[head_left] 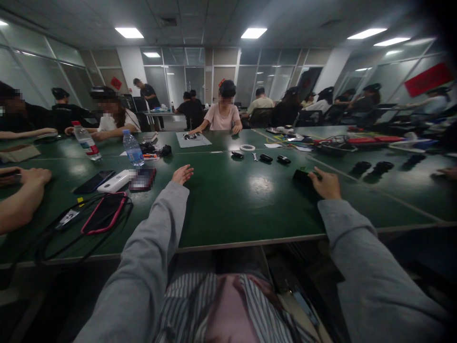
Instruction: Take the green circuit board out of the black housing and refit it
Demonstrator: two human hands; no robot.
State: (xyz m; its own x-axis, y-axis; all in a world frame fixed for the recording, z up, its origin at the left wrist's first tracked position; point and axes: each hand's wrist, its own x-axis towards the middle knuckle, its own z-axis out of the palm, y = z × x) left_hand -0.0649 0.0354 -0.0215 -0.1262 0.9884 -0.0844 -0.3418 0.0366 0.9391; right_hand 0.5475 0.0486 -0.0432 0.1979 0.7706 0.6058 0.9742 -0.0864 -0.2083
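My left hand point(183, 175) hovers over or rests on the green table, fingers stretched out and slightly spread, with nothing in it. To the right, my right hand point(327, 183) grips a dark, flat, box-like object point(303, 177) at its right end; a bit of green shows on its top edge. Beyond and between my hands lie a white ring point(247, 147), a small wrench point(254, 157) and three small black objects, among them a rounded one point(265, 158). What exactly these black pieces are cannot be made out.
Left of my left hand are a pink-edged phone point(105, 213) with a dark cord, a white device point(114, 181), a dark phone point(94, 182) and two bottles, one blue-labelled point(133, 150). Cables and red items point(364, 140) lie at the far right. Several people sit around.
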